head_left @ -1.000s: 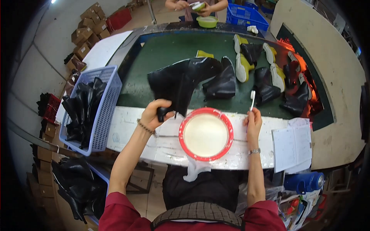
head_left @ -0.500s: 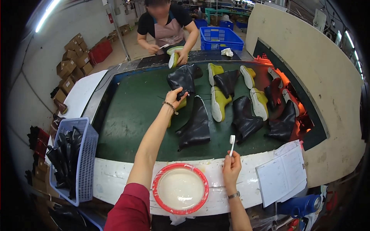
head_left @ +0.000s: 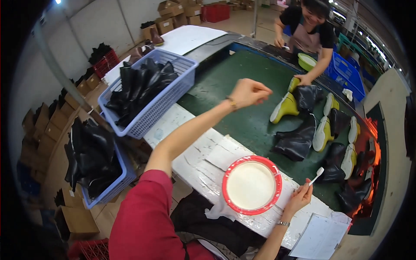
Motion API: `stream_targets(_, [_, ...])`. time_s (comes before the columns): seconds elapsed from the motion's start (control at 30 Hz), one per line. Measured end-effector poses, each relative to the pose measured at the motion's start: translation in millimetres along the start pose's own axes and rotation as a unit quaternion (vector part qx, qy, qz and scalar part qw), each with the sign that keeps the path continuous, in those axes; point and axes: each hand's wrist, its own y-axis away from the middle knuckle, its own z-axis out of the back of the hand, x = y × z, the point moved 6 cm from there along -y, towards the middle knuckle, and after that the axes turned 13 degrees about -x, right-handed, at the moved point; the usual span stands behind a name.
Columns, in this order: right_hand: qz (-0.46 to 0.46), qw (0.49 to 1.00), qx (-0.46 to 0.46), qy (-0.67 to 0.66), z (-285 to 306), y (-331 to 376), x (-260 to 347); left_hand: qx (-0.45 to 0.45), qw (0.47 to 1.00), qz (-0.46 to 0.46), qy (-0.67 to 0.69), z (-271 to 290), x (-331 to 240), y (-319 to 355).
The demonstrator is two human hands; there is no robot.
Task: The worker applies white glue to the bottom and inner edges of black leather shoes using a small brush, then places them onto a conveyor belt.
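Observation:
My left hand (head_left: 250, 92) hovers over the green belt (head_left: 216, 102), its fingers drawn together with nothing seen in them. Just right of it lies a yellow shoe sole piece with a pale underside (head_left: 284, 108), beside a black boot upper (head_left: 308, 96). Another black boot upper (head_left: 296, 141) rests nearer to me. In my right hand (head_left: 299, 199) is a white toothbrush (head_left: 319, 172), bristles up, held above the front of the belt. A red-rimmed bowl (head_left: 226, 190) of white, creamy liquid (head_left: 250, 185) stands between my arms on the white ledge.
Left of the belt, a blue basket (head_left: 151, 123) holds black boot uppers; a lower blue basket (head_left: 123, 184) holds more. Across the belt a co-worker (head_left: 305, 37) touches a yellow piece. An orange glow (head_left: 376, 160) fills an opening at right. An open notebook (head_left: 318, 238) lies front right.
My left hand has let go of a black boot upper and come away from it. My view has swung left. The co-worker's hand now reaches onto the belt. The toothbrush stays in my right hand.

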Motion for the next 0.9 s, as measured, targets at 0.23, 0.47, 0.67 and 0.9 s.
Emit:
stream_targets(0.23, [-0.039, 0.999, 0.001, -0.036, -2.6, 1.7, -2.1, -0.475, 0.665, -0.259, -0.514, 362.8, -43.5, 116.7])
stream_targets(0.47, [-0.146, 0.986, 0.076, -0.021, 7.4, -11.3, -8.5, -0.437, 0.719, 0.155, -0.518, 517.7, 84.6, 120.2])
stream_targets(0.67, [-0.063, 0.987, 0.146, 0.013, 0.4, 5.4, 52.3, -0.532, 0.647, -0.212, -0.504, 484.2, -34.3, 135.1])
stream_targets(0.9, [0.051, 0.981, 0.173, 0.078, 11.4, 44.3, 100.3, -0.365, 0.833, -0.254, -0.330, 319.5, -49.1, 206.2])
